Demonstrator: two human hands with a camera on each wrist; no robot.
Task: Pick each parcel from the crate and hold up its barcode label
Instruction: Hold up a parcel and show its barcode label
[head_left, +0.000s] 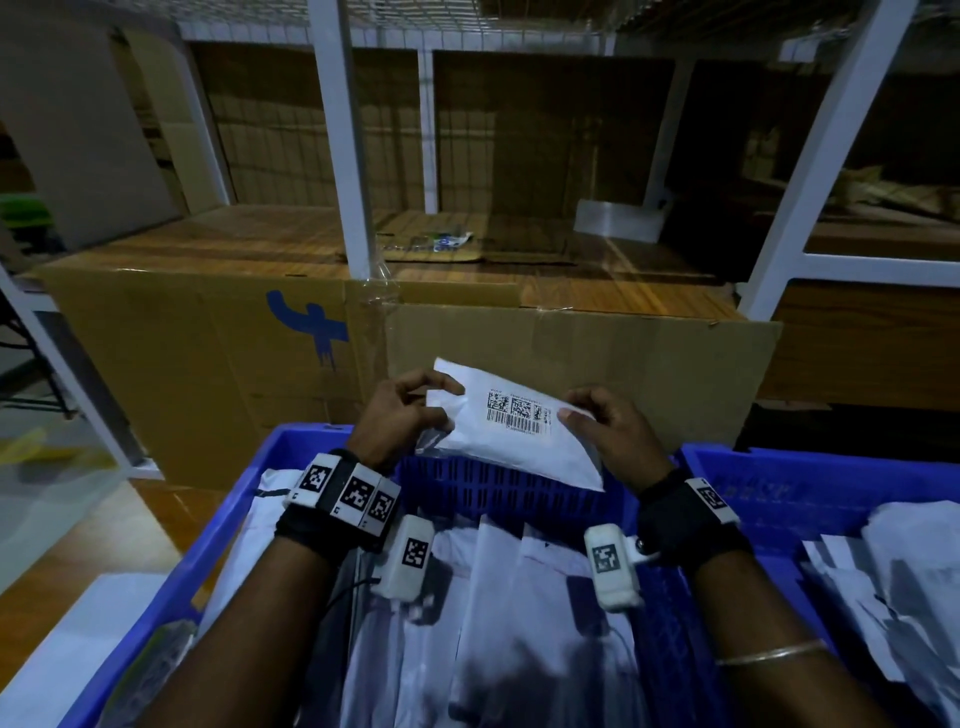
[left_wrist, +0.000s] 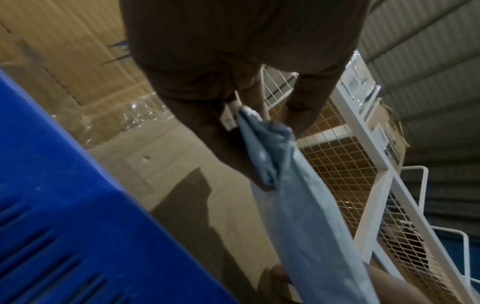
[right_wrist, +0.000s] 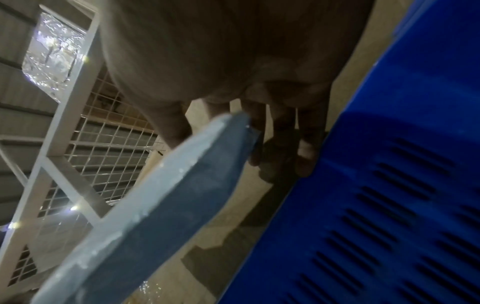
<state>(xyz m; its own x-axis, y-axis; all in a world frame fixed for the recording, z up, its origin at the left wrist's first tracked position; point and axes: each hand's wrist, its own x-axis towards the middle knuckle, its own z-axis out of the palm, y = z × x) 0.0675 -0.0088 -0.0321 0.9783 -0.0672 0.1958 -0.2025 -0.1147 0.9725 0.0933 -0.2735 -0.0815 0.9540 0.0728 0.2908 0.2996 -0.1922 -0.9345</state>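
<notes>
A flat white parcel (head_left: 511, 441) hangs in the air over the far wall of the blue crate (head_left: 498, 491), its barcode label (head_left: 518, 410) facing me. My left hand (head_left: 410, 410) pinches the parcel's left end and my right hand (head_left: 597, 418) pinches its right end. The left wrist view shows the parcel (left_wrist: 298, 205) edge-on, bunched in my fingers (left_wrist: 233, 156). In the right wrist view the parcel (right_wrist: 155, 205) runs down from my thumb and fingers (right_wrist: 257, 148). Several more white parcels (head_left: 519, 597) lie in the crate below.
A second blue crate (head_left: 810, 493) with white parcels stands at the right. Large cardboard boxes (head_left: 218, 353) stand right behind the crates, under a white wire-mesh rack (head_left: 343, 145). A pale surface (head_left: 78, 649) lies at the lower left.
</notes>
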